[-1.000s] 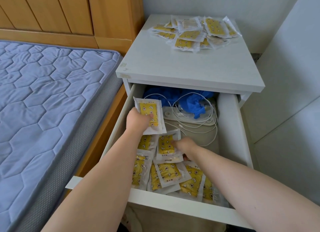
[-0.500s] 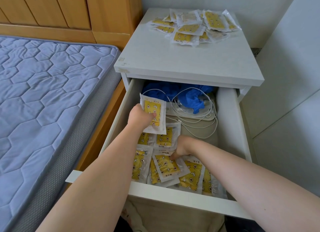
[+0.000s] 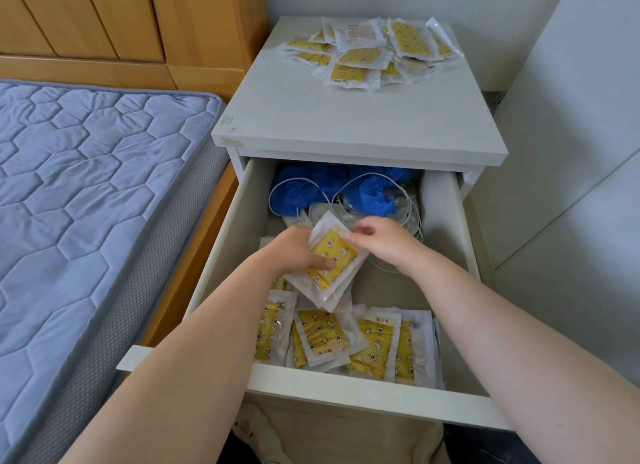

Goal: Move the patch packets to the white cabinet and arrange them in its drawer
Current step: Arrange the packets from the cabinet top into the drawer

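Note:
The white cabinet (image 3: 360, 131) has its top drawer (image 3: 346, 391) pulled out. My left hand (image 3: 294, 250) grips a small stack of yellow patch packets (image 3: 329, 266) over the drawer's middle, thumb on top. My right hand (image 3: 381, 240) pinches the stack's upper right corner. Several more packets (image 3: 346, 339) lie in a row along the drawer's front. A loose pile of packets (image 3: 370, 53) sits at the back of the cabinet top.
Blue cloth (image 3: 370, 189) and white cables (image 3: 408, 214) fill the drawer's back. A bed with a blue quilted mattress (image 3: 86, 203) stands close on the left, a white wall panel (image 3: 571, 169) on the right.
My right hand has left the packets lying in the drawer and come up to the packets in my left hand. Both hands now hold them together, tilted.

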`<state>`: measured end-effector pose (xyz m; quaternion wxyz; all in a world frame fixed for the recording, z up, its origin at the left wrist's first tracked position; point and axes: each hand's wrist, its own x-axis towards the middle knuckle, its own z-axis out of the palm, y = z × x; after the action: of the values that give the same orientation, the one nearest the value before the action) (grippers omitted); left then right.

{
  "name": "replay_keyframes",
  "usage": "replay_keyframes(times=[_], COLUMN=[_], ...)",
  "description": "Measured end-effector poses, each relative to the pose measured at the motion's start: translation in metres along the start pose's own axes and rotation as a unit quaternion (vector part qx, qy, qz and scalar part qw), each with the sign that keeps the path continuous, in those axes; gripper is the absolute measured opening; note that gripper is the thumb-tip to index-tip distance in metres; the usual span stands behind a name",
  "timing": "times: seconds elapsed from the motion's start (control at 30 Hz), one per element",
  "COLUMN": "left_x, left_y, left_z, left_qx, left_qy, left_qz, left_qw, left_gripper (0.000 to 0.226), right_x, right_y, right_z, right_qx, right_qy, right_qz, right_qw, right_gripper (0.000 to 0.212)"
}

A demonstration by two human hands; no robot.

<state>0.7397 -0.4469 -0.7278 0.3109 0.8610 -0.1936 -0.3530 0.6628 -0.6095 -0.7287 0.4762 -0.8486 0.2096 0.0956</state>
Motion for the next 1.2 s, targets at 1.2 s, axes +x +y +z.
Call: replay_keyframes(times=[1.2], left_x=[-0.002], left_y=[0.007], left_z=[0.050], left_qx=[0.511], left_qy=[-0.210], left_qz=[0.013], left_qw=[0.834], left_gripper=[0.039], right_x=[0.021], right_y=[0.024], right_z=[0.007], right_qx=[-0.467], right_qy=[-0.009], right_qz=[0.086], right_qw=[0.880], right_gripper=[0.053])
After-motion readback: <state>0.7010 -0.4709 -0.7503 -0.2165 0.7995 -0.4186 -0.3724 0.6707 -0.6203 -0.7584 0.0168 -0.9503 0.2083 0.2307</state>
